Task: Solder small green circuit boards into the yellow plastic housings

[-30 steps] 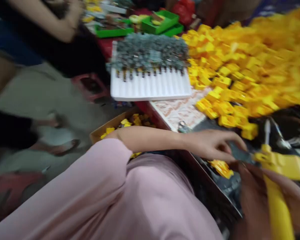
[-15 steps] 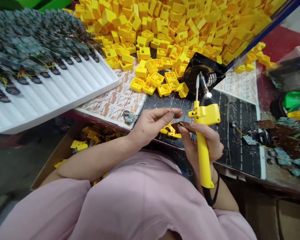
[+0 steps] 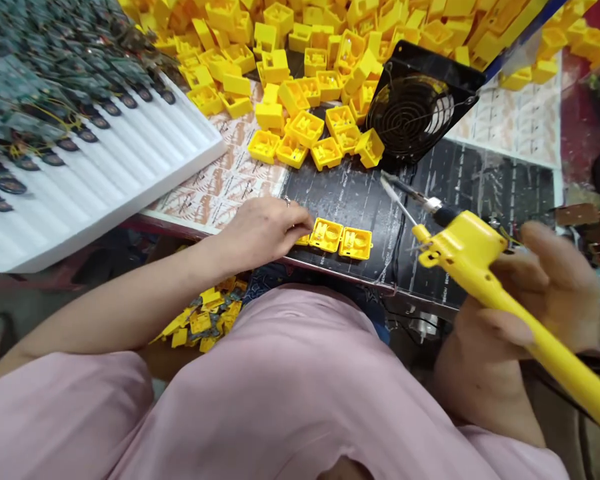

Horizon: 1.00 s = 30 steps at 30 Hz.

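Note:
My right hand (image 3: 535,293) is wrapped around the yellow handle of a soldering iron gun (image 3: 480,253), its fingers partly blurred. The iron is tilted, tip up and left, above the black mat, apart from the cases. My left hand (image 3: 273,227) rests low at the table's front edge, fingers curled and pressed together beside a row of open yellow plastic cases. One case (image 3: 326,235) and another case (image 3: 356,243) lie fully visible, hollow side up. A further case (image 3: 303,239) is mostly hidden by my left fingertips. What those fingers hold, if anything, is hidden.
A black fan (image 3: 420,107) stands behind the mat, beside a large heap of yellow cases (image 3: 280,67). At left, a white foam tray (image 3: 180,147) bears many circuit boards with small round speakers. Brown boards (image 3: 577,215) lie at right. Below the edge sit more yellow pieces (image 3: 205,317).
My hands have parted. The left moved from a thin wire to the left end of the case row; the right swung right with the soldering iron, now tilted. The small brown board has left my fingers.

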Each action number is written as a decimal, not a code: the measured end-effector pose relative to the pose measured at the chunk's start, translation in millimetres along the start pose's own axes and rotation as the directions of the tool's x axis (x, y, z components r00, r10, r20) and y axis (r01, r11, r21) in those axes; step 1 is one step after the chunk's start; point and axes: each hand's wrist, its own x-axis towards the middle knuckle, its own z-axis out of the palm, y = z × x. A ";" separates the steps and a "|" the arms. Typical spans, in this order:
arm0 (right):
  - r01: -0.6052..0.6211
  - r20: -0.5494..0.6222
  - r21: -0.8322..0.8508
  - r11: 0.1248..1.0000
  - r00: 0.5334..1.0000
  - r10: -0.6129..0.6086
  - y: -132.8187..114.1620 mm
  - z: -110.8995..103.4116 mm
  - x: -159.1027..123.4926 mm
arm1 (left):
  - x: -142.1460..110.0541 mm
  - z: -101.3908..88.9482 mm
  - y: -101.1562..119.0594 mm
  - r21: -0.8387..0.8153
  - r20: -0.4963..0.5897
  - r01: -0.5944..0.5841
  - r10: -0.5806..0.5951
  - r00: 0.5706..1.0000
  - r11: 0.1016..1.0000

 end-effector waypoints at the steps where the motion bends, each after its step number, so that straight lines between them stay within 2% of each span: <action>1: -0.003 -0.079 0.009 1.000 0.997 0.004 2.9 0.0 -2.4 | -0.7 4.2 -0.5 0.047 0.021 -0.019 0.018 1.000 0.999; 2: 0.007 -0.141 0.022 1.000 0.990 -0.003 5.5 1.6 -4.4 | -1.2 8.1 -0.1 0.069 0.034 -0.039 0.037 0.999 0.997; 4: -0.018 -0.156 0.056 0.998 0.987 0.026 8.5 6.8 -6.5 | -1.5 13.4 2.0 0.094 0.042 -0.063 0.060 0.997 0.994; 7: 0.005 0.039 0.077 0.997 0.999 -0.008 4.5 12.3 -4.5 | 1.3 13.8 6.6 0.173 0.081 -0.060 0.047 0.996 0.983; 10: 0.076 0.224 0.090 0.993 0.970 -0.095 -6.0 14.2 1.3 | 7.8 9.8 11.8 0.268 0.156 -0.050 0.008 0.988 0.962; 12: 0.104 0.277 0.146 0.984 0.950 -0.142 -11.5 16.1 5.5 | 12.3 7.1 15.3 0.303 0.202 -0.053 -0.009 0.979 0.952; 15: 0.161 0.294 0.250 0.955 0.927 -0.233 -15.2 20.5 11.0 | 17.1 3.7 19.0 0.328 0.264 -0.062 -0.028 0.964 0.942; 17: 0.174 0.321 0.260 0.950 0.912 -0.255 -16.2 22.0 14.2 | 18.8 1.1 19.9 0.340 0.290 -0.071 -0.032 0.957 0.938; 19: 0.177 0.326 0.233 0.956 0.912 -0.248 -17.0 21.2 16.4 | 20.3 -1.9 19.4 0.344 0.286 -0.080 -0.023 0.958 0.936; 23: 0.125 0.282 0.125 0.984 0.947 -0.156 -15.5 16.8 16.3 | 25.0 -5.0 16.5 0.355 0.211 -0.040 -0.038 0.977 0.934; 30: 0.169 0.286 0.124 0.978 0.938 -0.198 -11.4 27.8 12.4 | 32.9 1.9 17.3 0.391 0.237 -0.054 -0.044 0.971 0.919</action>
